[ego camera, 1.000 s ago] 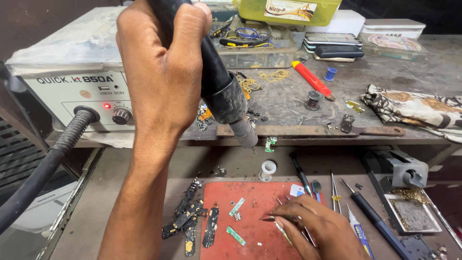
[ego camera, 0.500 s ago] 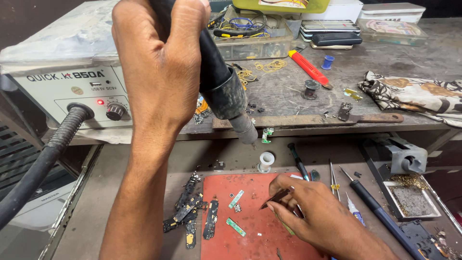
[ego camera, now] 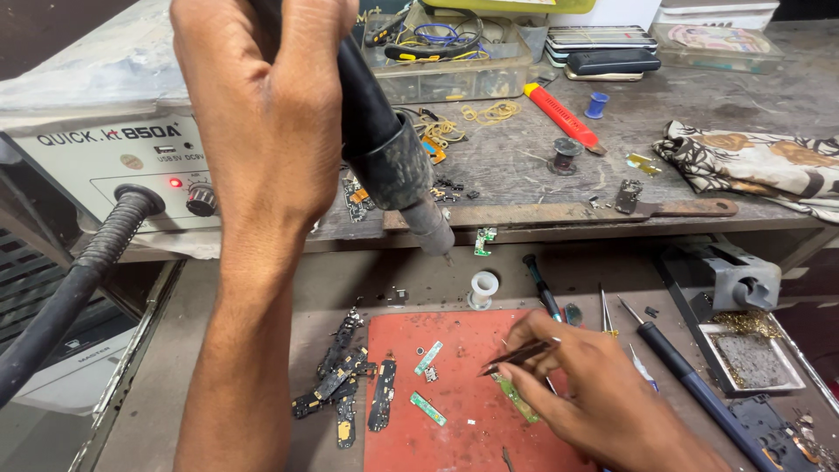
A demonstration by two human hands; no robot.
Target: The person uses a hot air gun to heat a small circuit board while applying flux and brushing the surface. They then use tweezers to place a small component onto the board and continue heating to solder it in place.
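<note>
Since the earlier frame, the right hand (ego camera: 603,393) is seen shifted up the red mat (ego camera: 454,437), its tweezers (ego camera: 516,357) now raised off it. Head view: the left hand (ego camera: 262,114) is clenched around the hot-air wand (ego camera: 393,149), nozzle held above the mat. The tweezers are pinched beside a small green board (ego camera: 516,400). Heating appears imminent; nozzle alignment over the board is judged necessary. A cluttered, worn workbench (ego camera: 524,175) and rework station (ego camera: 114,166) are noted.
</note>
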